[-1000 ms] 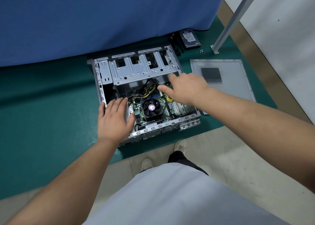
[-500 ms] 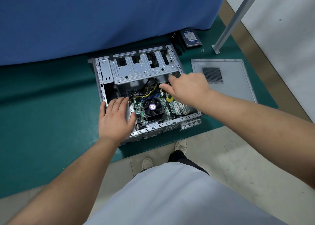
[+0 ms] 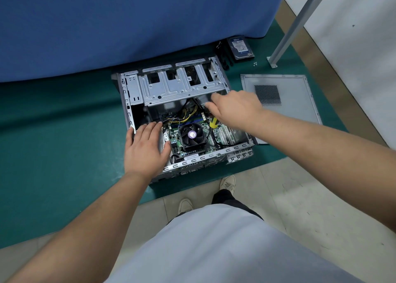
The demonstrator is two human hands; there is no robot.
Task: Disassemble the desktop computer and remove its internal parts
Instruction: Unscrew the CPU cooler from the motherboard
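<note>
The open desktop case lies on its side on a green mat. Inside are the motherboard, a black CPU fan and yellow and black cables. My left hand rests flat on the case's near left corner, fingers straight. My right hand reaches in at the right, below the drive cage, with thumb and forefinger at the black cables; their grip is hidden. A yellow-handled screwdriver lies in the case under that hand.
The removed grey side panel lies right of the case. A hard drive, black cables and small screws sit behind it. A metal pole stands at the back right. A blue cloth hangs behind.
My right hand has shifted slightly up and into the case toward the cables, its fingers closing together. My left hand has stayed in place.
</note>
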